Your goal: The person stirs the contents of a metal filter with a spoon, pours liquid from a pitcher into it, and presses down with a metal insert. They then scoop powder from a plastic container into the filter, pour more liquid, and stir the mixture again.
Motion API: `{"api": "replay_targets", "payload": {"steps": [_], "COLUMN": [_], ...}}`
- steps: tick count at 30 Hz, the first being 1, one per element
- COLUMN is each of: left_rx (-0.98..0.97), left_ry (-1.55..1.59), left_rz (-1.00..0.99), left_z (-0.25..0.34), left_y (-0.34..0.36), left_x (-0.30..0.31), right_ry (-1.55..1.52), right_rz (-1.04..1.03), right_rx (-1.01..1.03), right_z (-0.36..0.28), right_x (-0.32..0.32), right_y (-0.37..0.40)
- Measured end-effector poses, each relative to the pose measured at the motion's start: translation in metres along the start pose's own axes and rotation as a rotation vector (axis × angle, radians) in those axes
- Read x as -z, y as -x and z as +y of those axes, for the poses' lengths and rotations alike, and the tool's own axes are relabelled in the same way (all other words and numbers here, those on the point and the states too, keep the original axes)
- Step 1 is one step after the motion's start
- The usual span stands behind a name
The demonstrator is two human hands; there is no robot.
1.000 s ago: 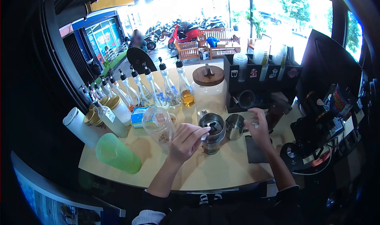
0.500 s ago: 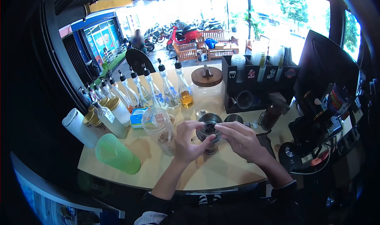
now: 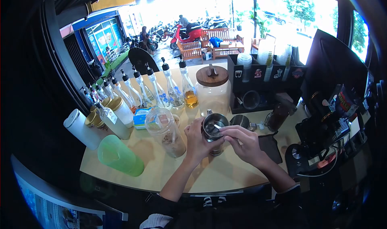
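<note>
A dark metal cup (image 3: 210, 133) with a handle at its far side is on the counter in front of me. The fingers of my left hand (image 3: 198, 142) wrap round its left and near sides. Over its mouth, my right hand (image 3: 244, 142) pinches a thin, shiny utensil (image 3: 217, 127) that points into the cup; its lower end is hard to make out. Below the cup, part of a clear glass (image 3: 217, 150) shows between my hands. A tall clear container (image 3: 166, 132) with brownish contents stands left of my left hand. Another metal cup (image 3: 240, 122) is behind my right hand.
Pump bottles (image 3: 174, 93) line the back left, beside a wooden-lidded jar (image 3: 212, 93). A green tumbler (image 3: 121, 156) stands at the left front. A black cup holder (image 3: 266, 84) is behind; a dark cloth (image 3: 269, 147) and black equipment (image 3: 314, 136) are to the right.
My left hand has shifted from over the cup's rim to round its side, uncovering the mouth. My right hand has moved slightly lower, and the shiny utensil now shows in its fingers.
</note>
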State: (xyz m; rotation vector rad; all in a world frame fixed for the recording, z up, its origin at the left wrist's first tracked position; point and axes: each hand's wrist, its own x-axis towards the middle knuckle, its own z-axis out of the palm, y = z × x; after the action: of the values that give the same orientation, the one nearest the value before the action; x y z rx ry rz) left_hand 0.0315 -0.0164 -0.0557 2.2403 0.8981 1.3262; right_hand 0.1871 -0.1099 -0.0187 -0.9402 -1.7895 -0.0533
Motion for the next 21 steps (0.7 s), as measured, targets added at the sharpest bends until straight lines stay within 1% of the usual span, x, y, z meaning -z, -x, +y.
{"api": "replay_targets", "payload": {"steps": [1, 2, 4, 7, 8, 11, 12, 14, 15, 17, 19, 21], "left_rx": [-0.027, -0.027, -0.108, -0.117, -0.15, -0.176, -0.176, -0.201, -0.23, -0.236, -0.254, -0.27], "left_ry": [0.023, 0.023, -0.022, 0.025, 0.015, 0.014, 0.027, 0.03, 0.034, 0.028, 0.019, 0.021], "left_rz": [-0.002, -0.003, 0.016, -0.008, -0.022, -0.056, -0.074, -0.082, -0.089, -0.097, -0.125, -0.13], "left_z": [-0.002, -0.002, 0.0, -0.004, -0.006, -0.005, -0.008, -0.011, -0.012, -0.013, -0.011, -0.012], "left_y": [0.0, -0.001, -0.003, -0.009, -0.012, -0.02, -0.021, -0.024, -0.026, -0.029, -0.031, -0.033], "left_x": [0.0, 0.001, 0.003, 0.007, 0.01, 0.018, 0.02, 0.024, 0.026, 0.031, 0.035, 0.037], "right_ry": [-0.072, -0.072, -0.119, -0.163, -0.165, -0.401, -0.403, -0.545, -0.547, -0.513, -0.517, -0.481], "right_rz": [-0.029, -0.029, 0.05, 0.08, 0.079, 0.008, 0.007, 0.006, 0.005, -0.121, -0.132, -0.097], "right_rx": [-0.041, -0.042, -0.086, -0.111, -0.112, -0.207, -0.208, -0.294, -0.296, -0.3, -0.32, -0.347], "right_z": [-0.001, -0.002, -0.004, 0.001, 0.002, 0.004, 0.005, 0.004, 0.005, 0.008, 0.011, 0.01], "right_x": [0.001, 0.002, 0.004, 0.009, 0.01, 0.014, 0.016, 0.021, 0.024, 0.032, 0.038, 0.043], "right_y": [0.001, 0.0, 0.0, -0.004, -0.004, -0.004, -0.006, -0.012, -0.015, -0.019, -0.024, -0.03]}}
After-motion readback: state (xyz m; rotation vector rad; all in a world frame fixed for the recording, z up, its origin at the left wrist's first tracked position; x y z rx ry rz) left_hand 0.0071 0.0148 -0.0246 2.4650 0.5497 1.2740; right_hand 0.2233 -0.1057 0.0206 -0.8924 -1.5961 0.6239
